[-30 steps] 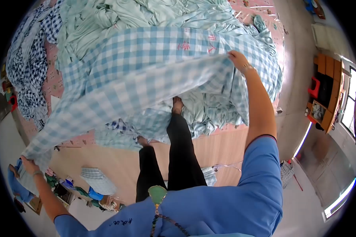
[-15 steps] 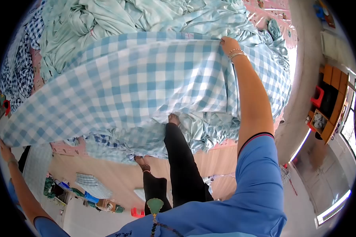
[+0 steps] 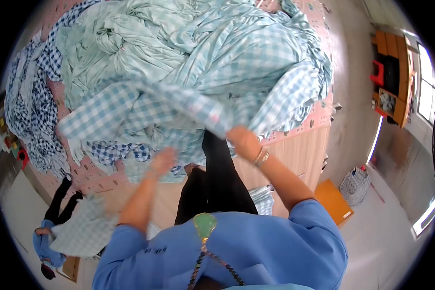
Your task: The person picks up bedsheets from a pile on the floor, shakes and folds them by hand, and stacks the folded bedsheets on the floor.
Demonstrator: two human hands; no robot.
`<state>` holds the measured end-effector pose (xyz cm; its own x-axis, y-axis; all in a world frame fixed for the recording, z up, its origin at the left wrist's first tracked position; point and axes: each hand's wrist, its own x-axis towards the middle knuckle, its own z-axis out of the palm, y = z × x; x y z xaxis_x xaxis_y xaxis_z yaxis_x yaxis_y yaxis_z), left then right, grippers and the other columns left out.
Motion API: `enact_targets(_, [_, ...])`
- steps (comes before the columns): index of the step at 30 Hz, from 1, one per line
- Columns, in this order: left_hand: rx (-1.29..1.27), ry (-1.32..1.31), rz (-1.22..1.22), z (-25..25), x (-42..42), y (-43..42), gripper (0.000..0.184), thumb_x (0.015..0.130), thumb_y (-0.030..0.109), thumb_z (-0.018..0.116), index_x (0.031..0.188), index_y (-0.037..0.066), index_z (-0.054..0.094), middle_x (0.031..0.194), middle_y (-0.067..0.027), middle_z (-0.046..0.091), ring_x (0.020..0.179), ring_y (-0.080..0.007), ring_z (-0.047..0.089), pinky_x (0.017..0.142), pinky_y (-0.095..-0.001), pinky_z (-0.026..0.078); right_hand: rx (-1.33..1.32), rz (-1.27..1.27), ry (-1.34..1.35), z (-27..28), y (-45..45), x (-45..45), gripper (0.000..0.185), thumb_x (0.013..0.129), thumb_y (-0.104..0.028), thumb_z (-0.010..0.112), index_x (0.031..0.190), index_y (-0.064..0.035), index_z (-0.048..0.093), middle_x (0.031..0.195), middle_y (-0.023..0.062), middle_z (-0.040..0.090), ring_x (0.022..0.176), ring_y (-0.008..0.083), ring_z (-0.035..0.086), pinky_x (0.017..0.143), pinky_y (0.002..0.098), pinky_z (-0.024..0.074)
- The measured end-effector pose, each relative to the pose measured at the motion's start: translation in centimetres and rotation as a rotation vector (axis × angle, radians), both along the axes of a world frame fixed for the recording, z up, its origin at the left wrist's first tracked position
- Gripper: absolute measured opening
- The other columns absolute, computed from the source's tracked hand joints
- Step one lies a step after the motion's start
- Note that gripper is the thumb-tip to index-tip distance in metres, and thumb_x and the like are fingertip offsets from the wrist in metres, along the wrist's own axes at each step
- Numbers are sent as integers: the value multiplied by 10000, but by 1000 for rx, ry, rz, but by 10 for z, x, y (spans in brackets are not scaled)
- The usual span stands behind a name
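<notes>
My right hand (image 3: 245,143) is closed on the edge of a light blue and white checked cloth (image 3: 174,99), close to my knees. From there the cloth runs up and left in a blurred band, its left end lying over the pile. My left hand (image 3: 163,162) is smeared by motion, lower left of the right hand and apart from the blurred band; its fingers do not show clearly. Beyond both hands spreads a heap of pale green and blue checked fabric (image 3: 130,43).
Dark blue checked fabric (image 3: 29,101) is heaped on the left of the pink patterned surface (image 3: 319,113). A co-worker (image 3: 48,239) at lower left holds a pale checked cloth (image 3: 84,229). A checked bag (image 3: 355,186) and an orange box (image 3: 332,200) stand at right.
The cloth, stretched wide between both hands before, is now slack and bunched. My left hand has come in from the far left and off its corner; my right hand has drawn down toward me.
</notes>
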<state>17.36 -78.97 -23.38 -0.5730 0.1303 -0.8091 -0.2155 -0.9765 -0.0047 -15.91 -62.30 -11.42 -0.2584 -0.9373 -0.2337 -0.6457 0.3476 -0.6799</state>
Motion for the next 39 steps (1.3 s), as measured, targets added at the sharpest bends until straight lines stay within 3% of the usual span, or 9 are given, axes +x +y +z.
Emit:
enact_targets(1, [10, -105, -168, 37, -61, 40, 508, 781, 326, 506, 1201, 65, 391, 1152, -106, 473, 1050, -220, 451, 871, -415, 374, -84, 29, -55, 41, 5, 31, 236, 600, -10, 525, 832, -53, 536, 738, 108, 519, 688, 276, 524, 596, 364, 435])
enact_targets(2, [461, 564, 415, 10, -86, 82, 491, 825, 366, 433, 1199, 51, 394, 1159, -117, 470, 1089, -213, 426, 894, -407, 357, -170, 63, -111, 79, 6, 58, 247, 599, -14, 538, 844, -45, 538, 711, 95, 512, 646, 260, 529, 552, 353, 437])
enact_targets(5, [51, 216, 205, 92, -117, 44, 492, 826, 369, 428, 1197, 47, 395, 1165, -118, 465, 1088, -217, 427, 893, -407, 357, -340, 143, 7, 162, 7, 120, 269, 608, -66, 520, 865, 14, 531, 754, 73, 505, 615, 191, 513, 501, 286, 428])
enact_targets(15, [-425, 528, 145, 334, 4, -72, 499, 830, 379, 410, 1192, 36, 399, 1184, -120, 449, 1084, -231, 428, 887, -408, 358, -970, 431, -29, 361, -14, 330, 253, 671, -131, 514, 893, -11, 529, 870, 105, 504, 747, 214, 523, 635, 327, 446])
enact_targets(18, [-446, 633, 44, 393, 14, -68, 501, 831, 381, 404, 1191, 32, 400, 1190, -121, 444, 1082, -236, 428, 886, -409, 358, -863, -59, 566, 387, 58, 288, 354, 663, -162, 587, 997, -66, 524, 1043, 98, 509, 965, 274, 481, 824, 411, 384])
enact_targets(21, [-406, 740, -80, 433, 4, -46, 504, 832, 384, 399, 1189, 29, 401, 1196, -121, 439, 1081, -240, 428, 884, -409, 359, -576, -878, 503, 377, 186, 232, 462, 720, -216, 642, 1098, -14, 469, 1055, 123, 513, 980, 244, 479, 839, 323, 379])
enact_targets(25, [-278, 842, -291, 467, -20, 11, 508, 834, 388, 392, 1187, 24, 403, 1204, -122, 433, 1080, -246, 429, 882, -410, 359, -919, -911, -1158, 371, 265, 283, 368, 784, -257, 583, 1024, 13, 514, 1062, 115, 519, 991, 174, 480, 838, 290, 390])
enact_targets(34, [-14, 949, -743, 510, -58, 176, 517, 837, 397, 375, 1183, 14, 406, 1222, -124, 418, 1076, -258, 430, 877, -411, 360, -1415, -1383, -501, 446, 415, 338, 271, 823, -242, 522, 939, 4, 525, 936, 104, 577, 862, 212, 562, 764, 326, 456])
enact_targets(39, [-223, 1073, -1101, 552, -116, 226, 534, 850, 400, 357, 1133, -46, 435, 1126, -139, 505, 1057, -240, 464, 933, -369, 306, -1292, -1385, -251, 480, 492, 369, 254, 837, -217, 491, 959, 3, 529, 907, 65, 578, 838, 150, 545, 779, 302, 430])
